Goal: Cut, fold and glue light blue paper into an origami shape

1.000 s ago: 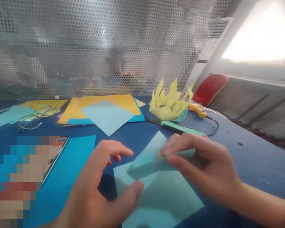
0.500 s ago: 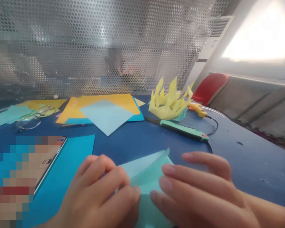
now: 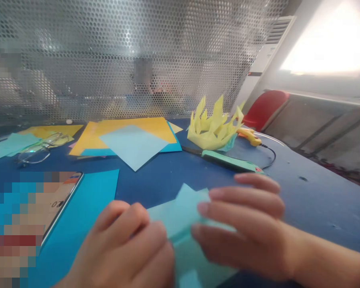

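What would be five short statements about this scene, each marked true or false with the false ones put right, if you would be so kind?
1. The left hand and the right hand are both at the pale blue-green paper. True.
2. The yellow spiky paper piece stands beyond the green-and-black tool. True.
3. The right hand holds the green-and-black tool. False: it lies on the table.
4. The glasses lie left of the large orange sheet. True.
5. The large orange sheet lies right of the yellow spiky paper piece. False: it lies to its left.
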`<state>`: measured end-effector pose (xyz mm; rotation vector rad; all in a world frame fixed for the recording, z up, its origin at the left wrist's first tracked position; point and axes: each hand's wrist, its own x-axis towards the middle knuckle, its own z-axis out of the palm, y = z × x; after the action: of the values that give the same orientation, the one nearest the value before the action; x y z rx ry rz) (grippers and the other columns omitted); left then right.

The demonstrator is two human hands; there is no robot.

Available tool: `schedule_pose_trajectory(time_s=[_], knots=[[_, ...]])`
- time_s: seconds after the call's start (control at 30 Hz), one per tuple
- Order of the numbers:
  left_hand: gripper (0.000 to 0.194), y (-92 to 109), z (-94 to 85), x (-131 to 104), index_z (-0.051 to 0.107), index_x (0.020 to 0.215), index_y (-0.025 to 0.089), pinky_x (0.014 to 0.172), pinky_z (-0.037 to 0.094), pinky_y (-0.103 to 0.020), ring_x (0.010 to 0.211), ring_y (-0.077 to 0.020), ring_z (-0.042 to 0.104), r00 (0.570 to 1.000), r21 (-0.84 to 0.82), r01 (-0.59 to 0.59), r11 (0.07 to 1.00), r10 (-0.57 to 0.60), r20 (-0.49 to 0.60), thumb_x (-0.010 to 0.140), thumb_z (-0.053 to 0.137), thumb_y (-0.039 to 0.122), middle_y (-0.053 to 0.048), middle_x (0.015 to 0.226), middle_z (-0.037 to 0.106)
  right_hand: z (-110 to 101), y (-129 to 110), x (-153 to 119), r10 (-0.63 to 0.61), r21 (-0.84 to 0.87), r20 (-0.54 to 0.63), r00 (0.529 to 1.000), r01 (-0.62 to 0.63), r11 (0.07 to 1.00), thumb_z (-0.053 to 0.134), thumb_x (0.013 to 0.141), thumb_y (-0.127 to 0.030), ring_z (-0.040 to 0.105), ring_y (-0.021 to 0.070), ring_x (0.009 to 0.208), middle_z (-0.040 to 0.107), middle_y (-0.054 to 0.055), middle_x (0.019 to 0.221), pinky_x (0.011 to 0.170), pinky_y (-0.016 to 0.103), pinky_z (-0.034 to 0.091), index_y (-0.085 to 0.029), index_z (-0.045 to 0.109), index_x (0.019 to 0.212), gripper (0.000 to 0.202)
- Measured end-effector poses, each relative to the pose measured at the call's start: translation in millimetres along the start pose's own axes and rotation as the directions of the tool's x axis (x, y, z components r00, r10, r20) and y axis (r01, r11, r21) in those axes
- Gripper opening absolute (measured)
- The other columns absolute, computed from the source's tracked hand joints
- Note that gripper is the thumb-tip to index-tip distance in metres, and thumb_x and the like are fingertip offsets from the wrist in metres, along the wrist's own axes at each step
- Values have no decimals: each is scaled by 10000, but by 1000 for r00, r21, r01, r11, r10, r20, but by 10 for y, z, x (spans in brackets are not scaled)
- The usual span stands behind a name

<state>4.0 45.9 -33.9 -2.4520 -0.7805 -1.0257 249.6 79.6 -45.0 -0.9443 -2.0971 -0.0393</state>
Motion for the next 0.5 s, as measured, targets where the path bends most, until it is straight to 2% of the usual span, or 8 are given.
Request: schedule_pose_trajectory(time_s=[0.1, 0.17, 0.3, 0.4, 0.5], knots=[[244, -58, -61, 35, 554, 696, 206, 657, 349, -345, 702, -170, 439, 981, -84, 175, 981, -166, 99, 830, 565, 2, 21, 664, 566, -117, 293, 289, -120, -168, -84, 989, 105, 980, 736, 854, -380, 673, 271, 1047, 719, 17, 1007, 852, 411, 547, -327, 710, 885, 67], [250, -70, -85, 58, 528, 679, 212, 662, 351, -337, 722, -171, 434, 956, -94, 277, 956, -264, 127, 872, 516, 53, 19, 676, 530, -183, 435, 452, -141, -194, -108, 984, 118, 974, 738, 847, -345, 632, 297, 1110, 696, 36, 1059, 886, 446, 525, -306, 708, 868, 54], [235, -27, -102, 132, 467, 681, 227, 718, 372, -293, 679, -125, 434, 883, -161, 465, 871, -442, 162, 899, 427, 149, 60, 677, 456, -214, 476, 547, -208, -213, -133, 969, 177, 961, 715, 835, -192, 570, 323, 1141, 609, 67, 1159, 965, 522, 439, -277, 685, 772, 110], [216, 16, -113, 200, 483, 701, 249, 678, 376, -236, 653, -91, 473, 774, -280, 634, 721, -587, 238, 910, 444, 214, 94, 687, 474, -202, 359, 490, -259, -166, -131, 957, 237, 957, 665, 860, -110, 575, 257, 1019, 540, 66, 1089, 886, 459, 474, -272, 679, 843, 164], [203, 0, -125, 232, 528, 732, 284, 618, 398, -187, 654, -85, 512, 641, -374, 762, 528, -694, 328, 933, 507, 310, 109, 704, 519, -217, 220, 429, -290, -73, -137, 947, 282, 957, 585, 914, -135, 544, 205, 873, 482, 44, 961, 771, 387, 501, -263, 666, 952, 156]])
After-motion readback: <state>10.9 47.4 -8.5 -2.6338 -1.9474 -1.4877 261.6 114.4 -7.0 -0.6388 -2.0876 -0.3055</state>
